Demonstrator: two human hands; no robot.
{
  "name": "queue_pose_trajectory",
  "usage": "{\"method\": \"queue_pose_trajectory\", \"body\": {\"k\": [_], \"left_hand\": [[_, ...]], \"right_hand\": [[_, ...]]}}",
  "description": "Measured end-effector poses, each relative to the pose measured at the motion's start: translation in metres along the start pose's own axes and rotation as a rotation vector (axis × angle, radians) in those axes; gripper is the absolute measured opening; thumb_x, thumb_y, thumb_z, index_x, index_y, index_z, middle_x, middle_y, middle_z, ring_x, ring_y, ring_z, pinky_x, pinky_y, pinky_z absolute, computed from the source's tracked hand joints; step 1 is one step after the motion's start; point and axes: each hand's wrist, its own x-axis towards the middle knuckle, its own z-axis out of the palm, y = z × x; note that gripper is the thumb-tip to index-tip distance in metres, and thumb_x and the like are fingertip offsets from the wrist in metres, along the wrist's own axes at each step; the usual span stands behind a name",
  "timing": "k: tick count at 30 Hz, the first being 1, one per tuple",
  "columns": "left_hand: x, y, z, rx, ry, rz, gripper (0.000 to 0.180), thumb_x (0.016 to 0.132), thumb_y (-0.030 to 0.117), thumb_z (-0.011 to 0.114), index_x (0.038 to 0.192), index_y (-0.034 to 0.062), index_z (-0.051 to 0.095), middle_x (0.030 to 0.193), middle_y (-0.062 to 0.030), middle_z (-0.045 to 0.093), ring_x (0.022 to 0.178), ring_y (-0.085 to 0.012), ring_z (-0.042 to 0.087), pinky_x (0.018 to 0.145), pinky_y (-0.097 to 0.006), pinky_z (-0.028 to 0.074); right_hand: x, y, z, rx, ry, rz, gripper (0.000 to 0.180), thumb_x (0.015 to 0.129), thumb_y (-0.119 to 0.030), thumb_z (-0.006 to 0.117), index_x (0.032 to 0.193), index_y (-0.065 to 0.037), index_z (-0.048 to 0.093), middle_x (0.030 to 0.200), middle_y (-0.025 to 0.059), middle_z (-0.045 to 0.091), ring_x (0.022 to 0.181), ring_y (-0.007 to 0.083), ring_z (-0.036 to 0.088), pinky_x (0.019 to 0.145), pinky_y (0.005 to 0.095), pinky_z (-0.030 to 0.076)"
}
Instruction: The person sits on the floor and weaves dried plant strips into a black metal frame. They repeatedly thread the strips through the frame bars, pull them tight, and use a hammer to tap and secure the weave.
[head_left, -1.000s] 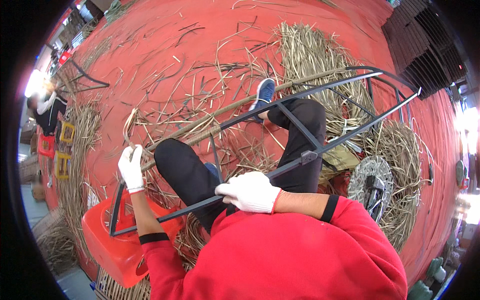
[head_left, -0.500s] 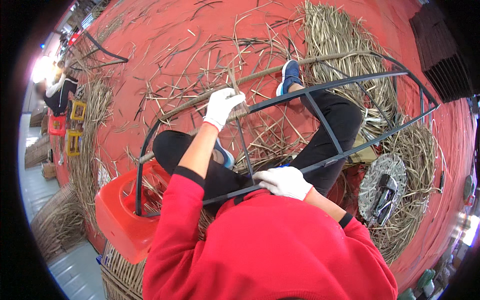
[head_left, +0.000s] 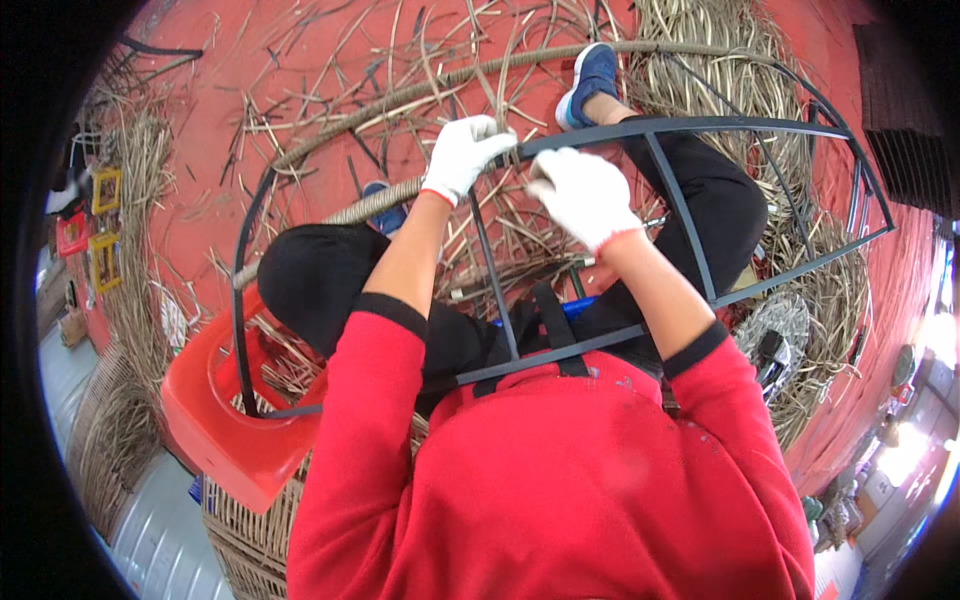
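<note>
Dark metal makes up the frame (head_left: pixel 660 128) lying across our lap, a curved outline of thin bars with straight cross-members. We sit on a red plastic stool (head_left: pixel 225 415) on the red floor (head_left: pixel 300 90), and the frame's top rail arches just in front of us, above our knees. Our left hand (head_left: pixel 462 155), in a white glove, is closed around that top rail where a cross-bar meets it, fingers curled tight on the bar and on what looks like the end of a rattan strand (head_left: pixel 400 95) lying against it. Our right hand (head_left: pixel 585 195), also gloved, sits just beside it with fingers bunched together (whether they pinch a strand or only press on the rail we cannot tell).

We judge the frame stiff and fairly light for its spread, awkward mainly because it is wide; it wants holding at the rails near a joint, as the left hand does, so it cannot twist. The strands look dry, springy and thin, likely to slip through cotton gloves unless pinched close to the bar, and likely to crack if bent sharply. More loose cane (head_left: pixel 760 70) lies scattered and coiled around our feet.
</note>
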Motion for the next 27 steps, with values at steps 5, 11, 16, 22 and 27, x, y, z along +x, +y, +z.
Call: {"method": "queue_pose_trajectory", "body": {"k": [5, 11, 16, 22, 27], "left_hand": [[-0.002, 0.000, -0.001, 0.174, 0.038, 0.093, 0.026, 0.086, 0.029, 0.076, 0.080, 0.0046, 0.069, 0.061, 0.0038, 0.052, 0.059, -0.0046, 0.042, 0.053, -0.026, 0.033], [0.000, -0.005, 0.001, 0.120, 0.075, 0.161, 0.025, 0.084, 0.029, 0.078, 0.087, 0.0046, 0.076, 0.066, 0.0053, 0.059, 0.061, -0.0033, 0.047, 0.054, -0.025, 0.037], [0.002, -0.006, 0.002, 0.136, 0.092, 0.190, 0.029, 0.084, 0.032, 0.078, 0.083, 0.0034, 0.076, 0.066, 0.0030, 0.060, 0.062, -0.0050, 0.049, 0.057, -0.026, 0.039], [0.000, -0.006, 0.002, 0.143, 0.071, 0.185, 0.031, 0.083, 0.035, 0.078, 0.082, 0.0038, 0.076, 0.065, 0.0024, 0.059, 0.062, -0.0058, 0.049, 0.058, -0.027, 0.040], [-0.001, -0.004, 0.002, 0.250, 0.064, 0.169, 0.034, 0.083, 0.037, 0.077, 0.083, 0.0036, 0.076, 0.066, 0.0019, 0.059, 0.062, -0.0061, 0.049, 0.057, -0.027, 0.039]], "right_hand": [[0.028, 0.016, 0.059, 0.342, -0.170, 0.172, 0.037, 0.093, -0.035, 0.058, 0.101, -0.001, 0.070, 0.087, 0.0183, 0.072, 0.076, 0.0292, 0.072, 0.067, 0.0415, 0.056], [0.014, 0.017, 0.091, 1.189, -0.059, 0.662, 0.027, 0.096, -0.029, 0.064, 0.098, -0.003, 0.070, 0.078, 0.0050, 0.070, 0.060, 0.0117, 0.063, 0.053, 0.0260, 0.050], [0.017, 0.013, 0.094, 1.332, -0.041, 0.695, 0.020, 0.096, -0.024, 0.066, 0.101, -0.006, 0.070, 0.080, 0.0042, 0.071, 0.061, 0.0093, 0.063, 0.052, 0.0246, 0.049], [0.018, 0.003, 0.099, 1.523, 0.012, 0.760, 0.019, 0.096, -0.021, 0.066, 0.103, -0.004, 0.068, 0.083, 0.0047, 0.071, 0.063, 0.0109, 0.065, 0.052, 0.0229, 0.049], [0.021, -0.005, 0.090, 1.486, 0.007, 0.789, 0.017, 0.097, -0.019, 0.063, 0.101, -0.003, 0.067, 0.080, 0.0046, 0.069, 0.062, 0.0116, 0.065, 0.050, 0.0238, 0.048]]}}
